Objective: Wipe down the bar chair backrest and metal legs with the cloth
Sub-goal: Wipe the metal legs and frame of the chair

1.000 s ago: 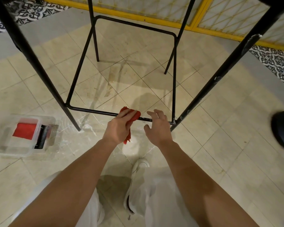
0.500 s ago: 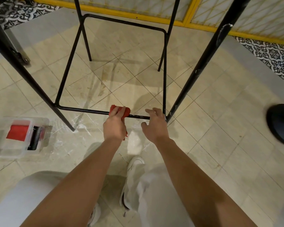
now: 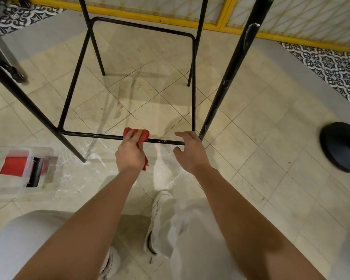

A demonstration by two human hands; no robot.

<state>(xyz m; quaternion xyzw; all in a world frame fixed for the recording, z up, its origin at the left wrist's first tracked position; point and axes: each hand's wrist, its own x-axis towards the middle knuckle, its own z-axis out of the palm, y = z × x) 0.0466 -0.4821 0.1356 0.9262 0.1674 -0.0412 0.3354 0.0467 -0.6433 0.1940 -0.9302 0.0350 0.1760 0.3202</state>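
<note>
The bar chair's black metal frame fills the upper half of the head view; its seat and backrest are out of frame. My left hand point(image 3: 130, 151) grips a red cloth point(image 3: 142, 135) wrapped over the near footrest bar point(image 3: 93, 135), about midway along it. My right hand point(image 3: 188, 150) hovers at the bar's right end, fingers loosely spread, beside the front right leg point(image 3: 228, 77). The front left leg point(image 3: 28, 102) slants down to the floor at the left.
A clear plastic box point(image 3: 18, 170) holding a red cloth sits on the tiled floor at the left. A black round base point(image 3: 341, 146) stands at the right. A yellow-framed partition point(image 3: 220, 27) runs along the back. My legs and white shoe point(image 3: 160, 201) are below.
My left hand has slid the red cloth leftward along the footrest bar, away from my right hand. The camera has shifted, so the chair frame appears further left.
</note>
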